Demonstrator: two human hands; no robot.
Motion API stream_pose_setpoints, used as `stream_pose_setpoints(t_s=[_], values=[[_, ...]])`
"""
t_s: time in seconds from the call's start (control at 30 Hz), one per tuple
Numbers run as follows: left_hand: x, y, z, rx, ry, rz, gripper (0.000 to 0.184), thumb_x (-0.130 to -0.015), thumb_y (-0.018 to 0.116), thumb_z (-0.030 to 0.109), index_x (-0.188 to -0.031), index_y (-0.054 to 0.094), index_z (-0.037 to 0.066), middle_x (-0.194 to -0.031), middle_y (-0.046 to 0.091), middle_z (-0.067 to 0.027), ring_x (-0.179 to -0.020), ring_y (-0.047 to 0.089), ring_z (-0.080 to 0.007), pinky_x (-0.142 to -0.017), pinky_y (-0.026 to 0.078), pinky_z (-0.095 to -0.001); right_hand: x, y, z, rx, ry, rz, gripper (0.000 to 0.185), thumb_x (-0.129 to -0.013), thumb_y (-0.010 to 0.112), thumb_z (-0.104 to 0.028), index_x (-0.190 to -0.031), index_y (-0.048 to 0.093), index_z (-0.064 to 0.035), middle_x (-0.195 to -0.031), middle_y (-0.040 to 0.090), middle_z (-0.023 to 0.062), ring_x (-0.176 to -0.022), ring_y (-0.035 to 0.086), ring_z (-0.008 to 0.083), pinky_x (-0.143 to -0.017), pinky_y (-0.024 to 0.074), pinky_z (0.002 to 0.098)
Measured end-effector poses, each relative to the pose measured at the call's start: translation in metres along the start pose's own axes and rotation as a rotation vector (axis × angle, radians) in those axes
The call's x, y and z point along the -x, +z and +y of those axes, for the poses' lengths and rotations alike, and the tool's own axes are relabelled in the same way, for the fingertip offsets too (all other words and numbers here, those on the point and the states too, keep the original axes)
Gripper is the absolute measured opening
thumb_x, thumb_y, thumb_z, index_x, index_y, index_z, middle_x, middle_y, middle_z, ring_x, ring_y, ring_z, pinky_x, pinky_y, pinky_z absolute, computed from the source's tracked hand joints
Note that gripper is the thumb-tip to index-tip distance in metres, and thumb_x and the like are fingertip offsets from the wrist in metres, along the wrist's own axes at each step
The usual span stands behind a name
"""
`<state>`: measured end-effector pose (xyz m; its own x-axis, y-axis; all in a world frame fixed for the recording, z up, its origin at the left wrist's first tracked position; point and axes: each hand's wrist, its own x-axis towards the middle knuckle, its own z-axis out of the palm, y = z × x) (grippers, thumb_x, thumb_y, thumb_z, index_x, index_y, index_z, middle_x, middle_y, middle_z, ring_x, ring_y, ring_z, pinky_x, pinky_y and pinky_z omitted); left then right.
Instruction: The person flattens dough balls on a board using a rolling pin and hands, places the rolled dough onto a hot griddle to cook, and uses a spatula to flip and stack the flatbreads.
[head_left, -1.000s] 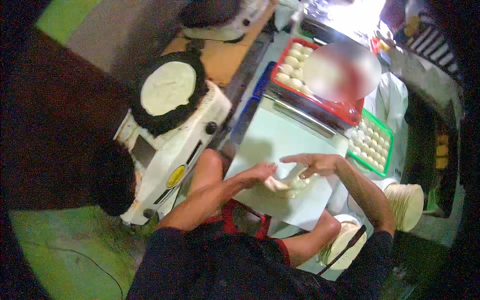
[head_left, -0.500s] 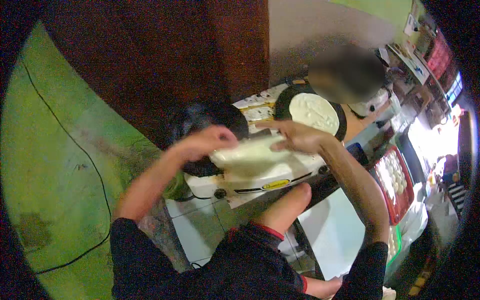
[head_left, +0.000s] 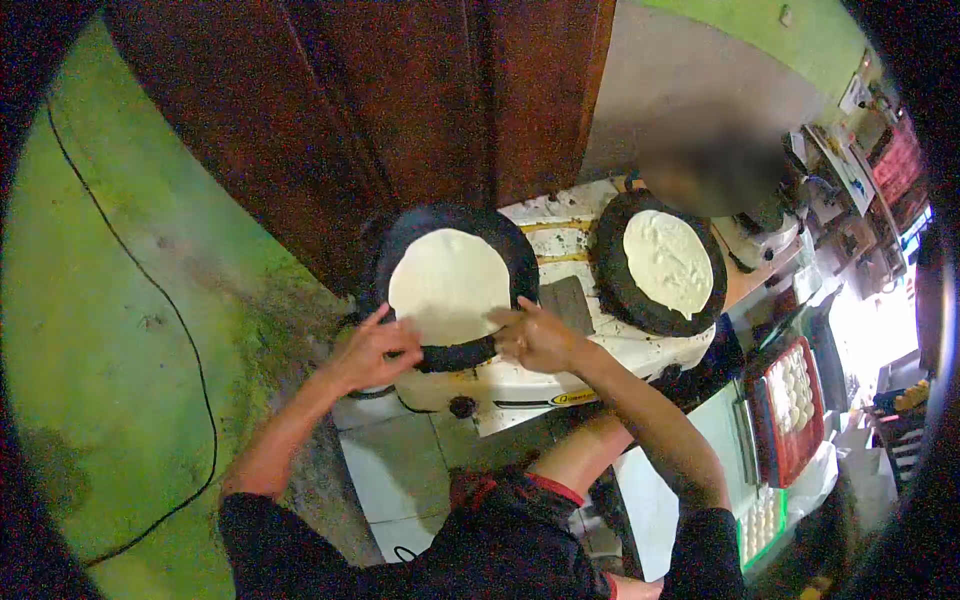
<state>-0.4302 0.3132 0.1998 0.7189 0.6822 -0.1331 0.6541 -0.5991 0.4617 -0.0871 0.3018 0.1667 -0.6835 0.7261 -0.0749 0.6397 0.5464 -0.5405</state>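
A round, thin pale sheet of dough [head_left: 450, 270] lies flat in the left black pan [head_left: 520, 245] on a white two-burner stove [head_left: 460, 390]. At the sheet's lower left edge is my left hand [head_left: 375, 352], open, its index finger raised apart from the thumb. My right hand [head_left: 545, 338] is over the pan's lower right rim, fingers apart, with the tips at the sheet's edge. Whether either hand touches the sheet is hard to tell. In the right black pan [head_left: 615, 265] rests another pale round with a lumpy, wet-looking surface [head_left: 670, 262].
A grey flat piece [head_left: 568, 305] lies on the stove between the pans. To the right, a red tray [head_left: 798, 445] and a green-edged tray [head_left: 778, 530] hold several pale round pieces. A person with a blurred head is behind the right pan. A black cable [head_left: 165, 300] runs along the green wall.
The pale sheet, stretched between my hands in front of the stove, now lies flat in the left pan. My right hand has moved left and down, and the view has shifted.
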Motion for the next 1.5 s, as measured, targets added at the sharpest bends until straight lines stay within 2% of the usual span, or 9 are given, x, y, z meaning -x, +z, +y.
stream_pose_setpoints(t_s=[0.1,0.2,0.57,0.67,0.73,0.87,0.93,1.17,1.5], values=[[-0.059,0.013,0.007,0.018,-0.007,0.455,0.046,-0.102,0.051,0.031,-0.138,0.055,0.002,-0.149,0.048,-0.0214,-0.145,0.035,-0.0365,-0.119,0.024,-0.0569,-0.05,0.002,-0.01,-0.072,-0.03,0.371,0.047,-0.104,0.044,-0.027,-0.143,0.046,0.0001,-0.153,0.038,0.0241,-0.145,0.034,0.0384,-0.121,0.0231,0.0543],[-0.134,0.069,-0.044,-0.125,-0.306,0.352,0.06,-0.103,0.048,0.03,-0.153,0.031,0.003,-0.159,0.018,-0.0343,-0.147,0.02,-0.0512,-0.119,0.021,-0.059,-0.116,0.055,0.044,0.246,0.103,0.412,0.058,-0.101,0.05,-0.033,-0.149,0.04,-0.0012,-0.156,0.034,0.0226,-0.142,0.037,0.0393,-0.116,0.0318,0.0484],[-0.07,0.037,-0.006,-0.19,-0.354,0.488,0.064,-0.1,0.051,0.026,-0.15,0.028,-0.007,-0.153,0.025,-0.0389,-0.144,0.019,-0.0575,-0.119,0.013,-0.062,-0.012,-0.02,-0.054,0.21,0.127,-0.261,0.066,-0.104,0.035,-0.054,-0.14,0.052,-0.0024,-0.149,0.047,0.0189,-0.142,0.04,0.0312,-0.119,0.0246,0.0523],[-0.086,-0.016,0.023,-0.073,-0.276,0.724,0.058,-0.102,0.051,0.027,-0.15,0.034,-0.001,-0.155,0.03,-0.0329,-0.146,0.022,-0.0517,-0.12,0.021,-0.0538,-0.037,0.046,-0.05,0.259,0.021,0.332,0.062,-0.104,0.035,-0.054,-0.131,0.061,-0.0039,-0.14,0.057,0.0158,-0.135,0.049,0.0282,-0.119,0.0247,0.0525],[-0.106,-0.043,0.063,-0.02,-0.215,0.733,0.057,-0.102,0.051,0.028,-0.15,0.036,0.001,-0.154,0.032,-0.0312,-0.146,0.025,-0.0474,-0.12,0.024,-0.0491,-0.026,0.048,-0.057,0.279,-0.02,0.112,0.056,-0.103,0.042,-0.05,-0.129,0.062,-0.0044,-0.138,0.06,0.0127,-0.129,0.056,0.0236,-0.117,0.0265,0.0529],[-0.144,-0.027,0.198,0.549,-0.064,0.551,0.053,-0.1,0.057,0.023,-0.145,0.042,0.001,-0.147,0.046,-0.0261,-0.139,0.043,-0.0366,-0.117,0.031,-0.0406,0.085,0.038,-0.061,-0.002,0.015,0.264,0.049,-0.104,0.046,-0.042,-0.129,0.061,-0.0032,-0.133,0.062,0.018,-0.124,0.059,0.0297,-0.113,0.0327,0.0553],[-0.184,0.045,0.242,0.493,0.225,0.492,0.059,-0.098,0.06,0.024,-0.146,0.038,-0.004,-0.146,0.046,-0.0273,-0.139,0.044,-0.0364,-0.117,0.031,-0.0415,0.185,0.046,-0.055,-0.149,0.235,0.561,0.047,-0.104,0.045,-0.039,-0.128,0.062,-0.0022,-0.13,0.062,0.0226,-0.122,0.06,0.0359,-0.108,0.0402,0.052],[-0.338,0.297,0.487,0.746,0.232,0.038,0.078,-0.097,0.06,0.038,-0.153,0.024,-0.003,-0.148,0.043,-0.0302,-0.137,0.044,-0.0374,-0.115,0.033,-0.0421,0.516,0.115,-0.094,-0.446,1.27,1.128,0.043,-0.104,0.051,-0.036,-0.125,0.065,-0.0012,-0.104,0.073,0.022,-0.097,0.071,0.0315,-0.087,0.0541,0.0405],[-0.416,0.372,0.472,0.499,0.113,-0.103,0.061,-0.101,0.047,0.049,-0.124,0.047,-0.007,-0.097,0.066,-0.0235,-0.067,0.069,-0.0292,-0.073,0.053,-0.0415,0.695,0.146,-0.076,-0.38,1.324,1.469,0.037,-0.098,0.063,-0.029,-0.12,0.069,0.0006,-0.089,0.074,0.0118,-0.078,0.065,0.0125,-0.072,0.0533,0.031]])
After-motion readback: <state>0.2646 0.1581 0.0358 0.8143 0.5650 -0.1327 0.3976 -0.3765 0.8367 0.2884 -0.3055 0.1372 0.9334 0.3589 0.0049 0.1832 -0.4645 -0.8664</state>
